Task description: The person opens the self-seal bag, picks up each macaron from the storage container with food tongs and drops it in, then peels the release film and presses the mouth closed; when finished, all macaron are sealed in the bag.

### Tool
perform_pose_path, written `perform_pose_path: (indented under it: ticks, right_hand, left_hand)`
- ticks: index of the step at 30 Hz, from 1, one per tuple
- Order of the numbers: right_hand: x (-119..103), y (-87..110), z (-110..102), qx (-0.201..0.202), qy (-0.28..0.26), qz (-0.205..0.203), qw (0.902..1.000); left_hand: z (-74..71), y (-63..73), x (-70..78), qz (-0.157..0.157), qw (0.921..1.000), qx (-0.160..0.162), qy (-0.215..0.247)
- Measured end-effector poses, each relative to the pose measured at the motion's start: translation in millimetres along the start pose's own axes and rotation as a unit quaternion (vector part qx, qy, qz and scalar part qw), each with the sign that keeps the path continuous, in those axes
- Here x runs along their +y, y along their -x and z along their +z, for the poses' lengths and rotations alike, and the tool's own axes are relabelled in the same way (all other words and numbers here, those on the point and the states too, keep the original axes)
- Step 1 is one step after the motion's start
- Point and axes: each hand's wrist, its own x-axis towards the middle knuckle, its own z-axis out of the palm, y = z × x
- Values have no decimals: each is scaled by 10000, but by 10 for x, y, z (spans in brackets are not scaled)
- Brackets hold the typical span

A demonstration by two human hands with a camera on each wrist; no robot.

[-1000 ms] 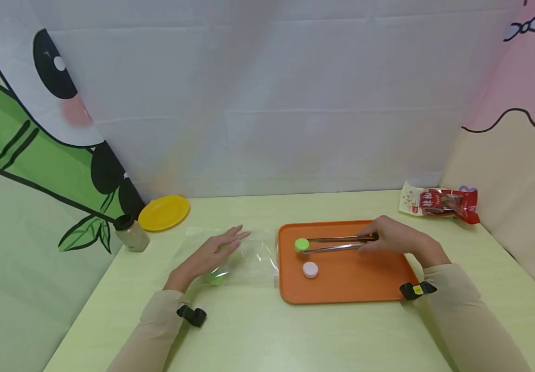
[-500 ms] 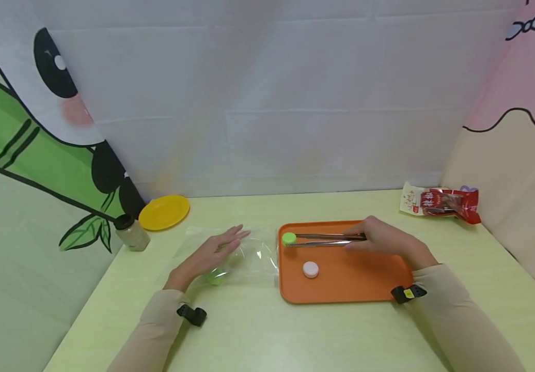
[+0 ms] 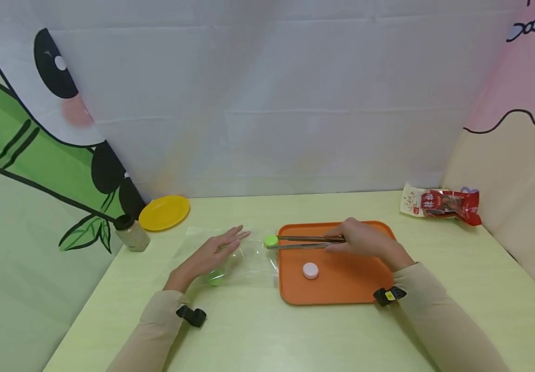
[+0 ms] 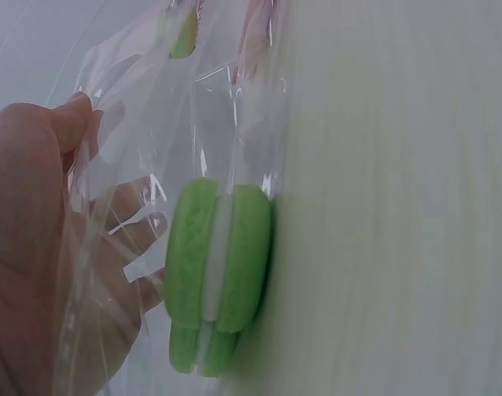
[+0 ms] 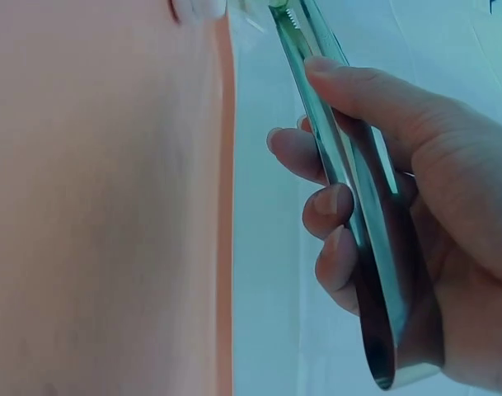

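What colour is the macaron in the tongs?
Bright green: the macaron shows best in the head view.

The pale green tabletop [image 3: 267, 330] shows faint grain under soft lighting. Behind it stands a greyish-white, visibly creased fabric backdrop [image 3: 277, 103]. The left wall [image 3: 21, 227] carries a cartoon print [image 3: 30, 113]; the right wall [image 3: 518, 170] is pink above beige.

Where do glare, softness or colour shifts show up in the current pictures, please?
Head view: bright glints on the clear bag; left wrist view: white glare streaks on that bag, the table pale and soft; right wrist view: a bluish tint on the tongs, the tray washed-out pink.
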Motion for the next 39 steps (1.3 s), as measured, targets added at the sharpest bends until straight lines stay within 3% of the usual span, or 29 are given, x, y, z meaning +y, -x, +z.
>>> perform_pose_path:
  ticks: [12, 22, 30, 39]
  right_hand:
    - [-286, -352, 174, -278, -52, -238, 9993]
    - [-495, -605, 377, -595, -152, 87, 9981]
    - [-633, -717, 466, -575, -85, -296, 9979]
    - [-619, -783, 535, -610, 110, -534, 9966]
  left_hand:
    - [5, -11, 32, 69, 10000, 26, -5]
    - [0, -23, 23, 149, 9999, 10, 62]
    - [5, 9, 0, 115, 9999, 12, 16]
    - [3, -7, 16, 128, 9999, -39, 66]
